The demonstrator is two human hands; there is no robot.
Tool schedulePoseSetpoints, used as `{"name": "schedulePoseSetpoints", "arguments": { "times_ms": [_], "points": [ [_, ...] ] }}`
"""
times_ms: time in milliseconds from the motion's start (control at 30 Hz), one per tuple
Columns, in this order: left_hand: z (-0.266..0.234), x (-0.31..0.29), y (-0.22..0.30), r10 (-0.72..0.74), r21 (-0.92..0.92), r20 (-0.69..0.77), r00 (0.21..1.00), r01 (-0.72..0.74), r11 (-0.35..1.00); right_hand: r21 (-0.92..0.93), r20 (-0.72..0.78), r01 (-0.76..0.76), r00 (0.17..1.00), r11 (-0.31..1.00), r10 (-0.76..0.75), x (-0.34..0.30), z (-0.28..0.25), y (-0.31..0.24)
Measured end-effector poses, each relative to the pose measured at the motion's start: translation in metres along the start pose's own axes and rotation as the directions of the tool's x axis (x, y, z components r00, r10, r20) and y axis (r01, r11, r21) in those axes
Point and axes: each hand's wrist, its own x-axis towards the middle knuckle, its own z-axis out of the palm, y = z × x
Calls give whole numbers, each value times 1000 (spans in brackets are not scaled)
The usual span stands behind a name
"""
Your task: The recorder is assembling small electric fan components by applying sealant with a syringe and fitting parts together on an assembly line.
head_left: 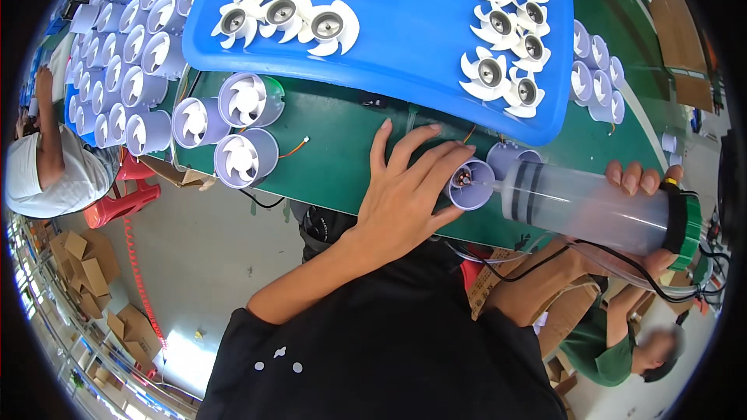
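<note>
1. The left hand (401,198) sits near the centre of the frame, its forearm slanting up from the lower left. Its outer fingers fan apart, pointing toward the top over the green table (331,136).
2. Its index finger and thumb bracket a small lilac housing (473,201), right of centre, holding it with its open end facing the camera; how firmly they press is hard to judge.
3. The right hand (632,177) is wrapped around a large clear syringe (591,206) at the right: fingers curl over the top, the thumb lies lower near the green end cap (689,232). The palm is hidden.
4. The syringe lies nearly level, its narrow nozzle (493,186) pointing left at the housing's mouth.
5. A second lilac housing (510,157) stands just beside the first, below the blue tray (405,23).
</note>
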Motion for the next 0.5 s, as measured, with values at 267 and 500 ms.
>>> {"name": "schedulePoseSetpoints", "arguments": {
  "times_ms": [267, 500],
  "points": [
    [2, 1, 0, 11, -7, 0, 1000, -11, 1000, -23, -95, 24, 995, 999, -26, -10, -7, 11],
    [-2, 1, -1, -11, -21, 21, 1000, 11, 1000, 82, -162, 245, 960, 966, -229, -19, -56, -50]
  ]
}}
